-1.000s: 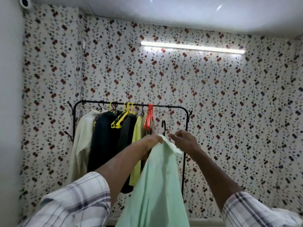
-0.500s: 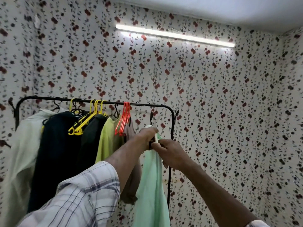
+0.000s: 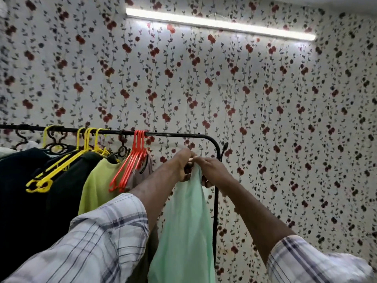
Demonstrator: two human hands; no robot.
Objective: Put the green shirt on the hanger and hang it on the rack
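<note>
Pinching green shirt [image 3: 183, 221] at top, below rack [image 3: 179, 135] bar's 3 o'clock end.
Prob. handles soft, light, limp; best gripped at collar/shoulders. Clamped on top edge w/ fingers of left hand [image 3: 181, 164] & right hand [image 3: 213, 170]; orange hangers [image 3: 132, 160] at 9 o'clock.

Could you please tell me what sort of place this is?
Probably a room in a home used for clothes: floral wallpaper, a black clothes rack with hung garments, and a tube light.
</note>
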